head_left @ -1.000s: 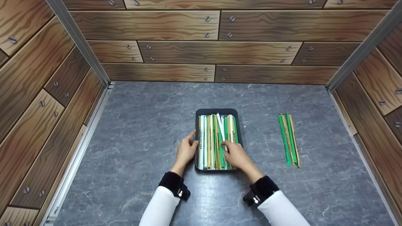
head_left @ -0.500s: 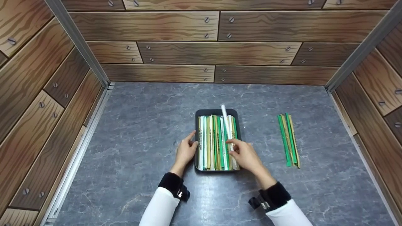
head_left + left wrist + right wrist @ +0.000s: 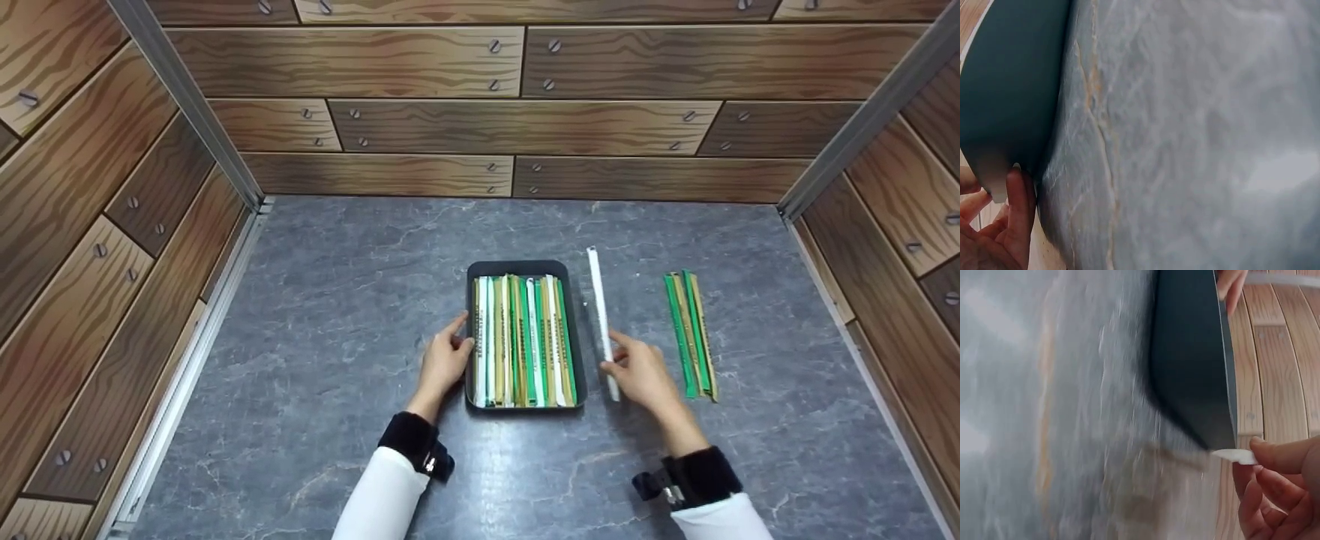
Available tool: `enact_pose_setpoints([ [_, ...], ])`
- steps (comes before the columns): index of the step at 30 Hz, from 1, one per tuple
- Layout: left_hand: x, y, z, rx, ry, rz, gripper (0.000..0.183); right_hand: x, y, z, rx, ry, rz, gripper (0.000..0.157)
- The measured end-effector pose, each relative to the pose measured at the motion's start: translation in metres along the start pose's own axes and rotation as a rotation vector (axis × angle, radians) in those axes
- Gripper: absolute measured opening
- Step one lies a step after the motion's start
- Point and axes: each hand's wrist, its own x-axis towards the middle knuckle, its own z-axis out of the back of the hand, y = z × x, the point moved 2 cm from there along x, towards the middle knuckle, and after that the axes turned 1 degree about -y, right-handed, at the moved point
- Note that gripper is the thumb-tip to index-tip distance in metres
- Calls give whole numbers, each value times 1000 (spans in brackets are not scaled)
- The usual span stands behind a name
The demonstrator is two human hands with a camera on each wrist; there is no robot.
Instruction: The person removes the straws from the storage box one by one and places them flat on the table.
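In the head view, a dark tray (image 3: 520, 268) holds a row of long, slim wrapped straws (image 3: 517, 345) in green, white and gold, some with printing. My left hand (image 3: 442, 364) touches the tray's left side; in the left wrist view its fingertips (image 3: 1016, 185) rest against the outer wall. To the right of the tray, my right hand (image 3: 643, 375) pinches a white wrapped straw (image 3: 598, 292) near its lower end. The right wrist view shows that straw's end (image 3: 1235, 456) between thumb and finger, above the table and apart from the other straws.
Several green and gold wrapped straws (image 3: 690, 337) lie side by side on the grey marbled table (image 3: 337, 300), right of my right hand. Wood-patterned panels (image 3: 420, 124) stand at the back and both sides.
My right hand has lifted the white straw out of the tray and carried it rightward past the tray's edge. The left hand stays at the tray's left side.
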Motion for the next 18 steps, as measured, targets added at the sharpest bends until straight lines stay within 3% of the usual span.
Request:
enact_pose_setpoints([
  [9, 2, 0, -2, 3, 14, 19, 51, -5, -43, 34, -244, -96, -120, 45],
  [18, 1, 1, -2, 14, 3, 6, 50, -5, -70, 41, -308, -149, -326, 34],
])
